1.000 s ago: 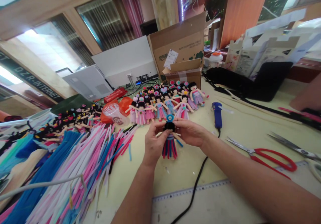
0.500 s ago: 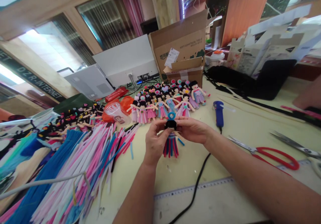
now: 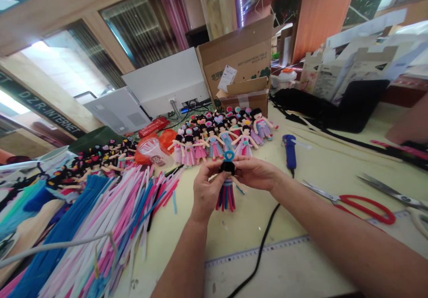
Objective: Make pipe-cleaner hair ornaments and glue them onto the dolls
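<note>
Between my two hands is a small pipe-cleaner doll (image 3: 227,191) with black hair, a blue loop (image 3: 229,156) on top of its head and a skirt of blue, pink and red strands. My left hand (image 3: 209,184) grips it from the left, thumb across the face. At the other side of the head, my right hand (image 3: 256,172) pinches with its fingertips close to the hair and the loop. The doll is upright, its skirt hanging over the pale tabletop. My fingers hide part of its head and arms.
Finished dolls (image 3: 214,140) stand in rows behind my hands, before a cardboard box (image 3: 239,57). Loose pipe cleaners (image 3: 96,226) cover the left side. To the right lie a blue glue gun (image 3: 290,151), its black cord (image 3: 264,249), red-handled scissors (image 3: 366,204) and metal shears (image 3: 388,189).
The doll tilts slightly in my fingers, its skirt swinging a little left and the blue loop showing more openly. Both hands keep their hold, and the view shifts slightly.
</note>
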The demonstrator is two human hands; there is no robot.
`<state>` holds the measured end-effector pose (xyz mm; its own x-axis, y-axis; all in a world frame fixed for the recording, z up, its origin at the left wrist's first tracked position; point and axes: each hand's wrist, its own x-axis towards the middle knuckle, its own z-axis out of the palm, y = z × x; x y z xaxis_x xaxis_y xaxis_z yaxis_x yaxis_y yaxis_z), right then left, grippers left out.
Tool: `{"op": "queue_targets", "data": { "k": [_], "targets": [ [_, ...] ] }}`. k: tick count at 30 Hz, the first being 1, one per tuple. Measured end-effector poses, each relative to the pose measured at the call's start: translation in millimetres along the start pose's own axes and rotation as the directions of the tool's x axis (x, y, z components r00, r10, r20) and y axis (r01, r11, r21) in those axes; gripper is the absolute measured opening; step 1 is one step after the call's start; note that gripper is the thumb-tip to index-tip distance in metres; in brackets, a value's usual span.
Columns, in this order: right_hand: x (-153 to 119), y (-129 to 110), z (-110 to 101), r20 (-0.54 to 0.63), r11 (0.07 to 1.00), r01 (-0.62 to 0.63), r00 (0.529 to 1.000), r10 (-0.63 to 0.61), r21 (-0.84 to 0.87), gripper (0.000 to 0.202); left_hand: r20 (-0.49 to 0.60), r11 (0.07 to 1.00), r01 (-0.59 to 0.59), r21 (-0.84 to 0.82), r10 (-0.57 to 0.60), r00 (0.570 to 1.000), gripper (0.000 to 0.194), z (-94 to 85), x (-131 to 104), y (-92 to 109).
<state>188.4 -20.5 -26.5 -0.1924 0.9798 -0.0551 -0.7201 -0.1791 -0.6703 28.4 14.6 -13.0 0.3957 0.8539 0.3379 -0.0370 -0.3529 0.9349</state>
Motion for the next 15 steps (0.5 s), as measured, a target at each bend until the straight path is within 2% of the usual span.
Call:
{"op": "queue_targets", "data": {
  "k": [15],
  "targets": [
    [0.7,-1.0,-2.3,0.011,1.0,0.009,1.0,-0.009,-0.014,0.016,0.008,1.0,-0.007,0.009,0.007,1.0,0.027,0.6,-0.6,-2.2]
  ]
}}
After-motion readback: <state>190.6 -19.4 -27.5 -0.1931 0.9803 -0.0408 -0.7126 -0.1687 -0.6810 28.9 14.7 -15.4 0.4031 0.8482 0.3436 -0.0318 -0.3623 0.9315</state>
